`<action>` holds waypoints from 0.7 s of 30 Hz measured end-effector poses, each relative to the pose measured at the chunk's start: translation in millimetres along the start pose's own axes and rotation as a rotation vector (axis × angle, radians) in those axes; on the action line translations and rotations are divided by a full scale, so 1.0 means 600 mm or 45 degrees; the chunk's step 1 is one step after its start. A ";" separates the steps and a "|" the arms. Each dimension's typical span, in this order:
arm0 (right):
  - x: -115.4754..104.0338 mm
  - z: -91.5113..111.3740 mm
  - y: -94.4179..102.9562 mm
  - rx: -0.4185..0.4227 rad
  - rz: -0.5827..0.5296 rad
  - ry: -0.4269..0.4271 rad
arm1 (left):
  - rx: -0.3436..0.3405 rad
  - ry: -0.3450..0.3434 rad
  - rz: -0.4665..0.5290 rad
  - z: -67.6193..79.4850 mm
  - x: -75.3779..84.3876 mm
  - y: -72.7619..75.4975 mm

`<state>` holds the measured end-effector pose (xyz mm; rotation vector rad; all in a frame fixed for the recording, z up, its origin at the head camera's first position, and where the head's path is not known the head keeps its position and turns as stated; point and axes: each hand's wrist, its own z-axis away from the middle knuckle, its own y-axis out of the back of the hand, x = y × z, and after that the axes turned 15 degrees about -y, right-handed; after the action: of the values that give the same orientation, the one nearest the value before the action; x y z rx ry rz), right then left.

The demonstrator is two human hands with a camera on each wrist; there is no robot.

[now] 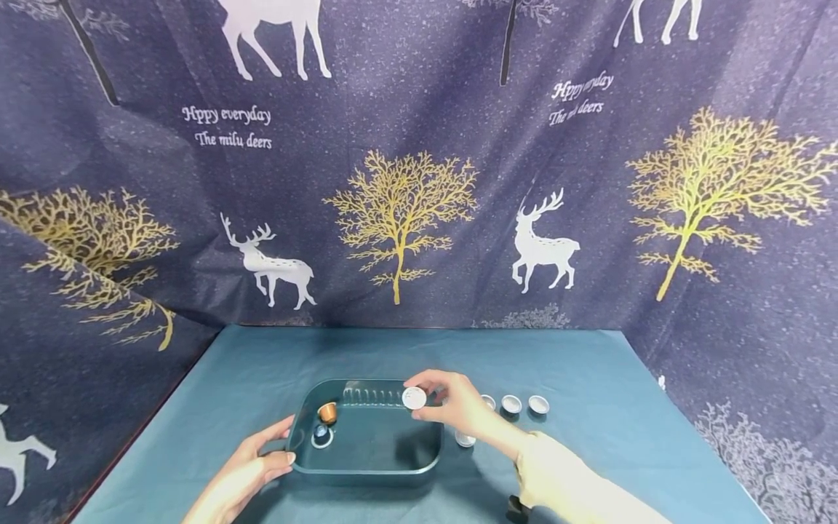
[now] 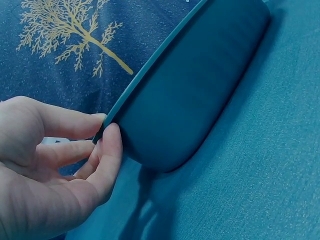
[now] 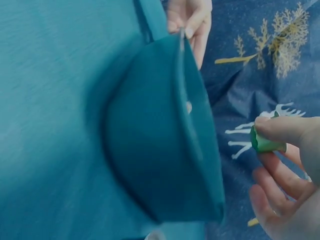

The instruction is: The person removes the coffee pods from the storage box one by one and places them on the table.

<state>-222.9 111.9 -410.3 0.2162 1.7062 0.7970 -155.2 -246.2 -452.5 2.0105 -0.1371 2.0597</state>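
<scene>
The right hand (image 1: 458, 404) has its thumb and fingertips closed in a pinch on a small green capsule (image 3: 265, 140), whose white round face is turned toward the head camera; the other fingers are loosely bent. This capsule is held up over the right part of a dark teal tray (image 1: 363, 478), near its back edge. The left hand (image 1: 245, 460) pinches the tray's rim at the left end, thumb on one side and fingers on the other. Inside the tray, close to that left end, a copper-orange capsule (image 1: 327, 413) lies just behind a dark blue capsule (image 1: 321, 435). Just beyond the tray's right end, a pale-faced capsule (image 1: 465, 439) sits on the bench (image 1: 563, 364), which is covered in blue-green cloth. Farther back and to the right, three more white-faced capsules (image 1: 511, 405) stand in a row, the leftmost partly hidden by the right forearm. A small black object (image 1: 517, 509), too unclear to name, shows beside the pale yellow sleeve (image 1: 556, 473). Behind everything hangs a dark purple-blue curtain (image 1: 419, 109) printed with white deer, golden trees and lettering.
</scene>
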 end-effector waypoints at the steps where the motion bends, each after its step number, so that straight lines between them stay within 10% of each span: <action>1: 0.004 0.004 0.002 0.011 0.002 -0.014 | -0.003 0.000 0.004 0.000 0.000 0.000; 21: 0.082 0.071 0.039 0.221 0.076 -0.145 | -0.020 -0.011 0.009 0.000 -0.004 0.000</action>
<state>-204.9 172.5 -438.3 0.4256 1.6672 0.6676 -155.4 -246.4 -455.1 2.0126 -0.1623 2.0483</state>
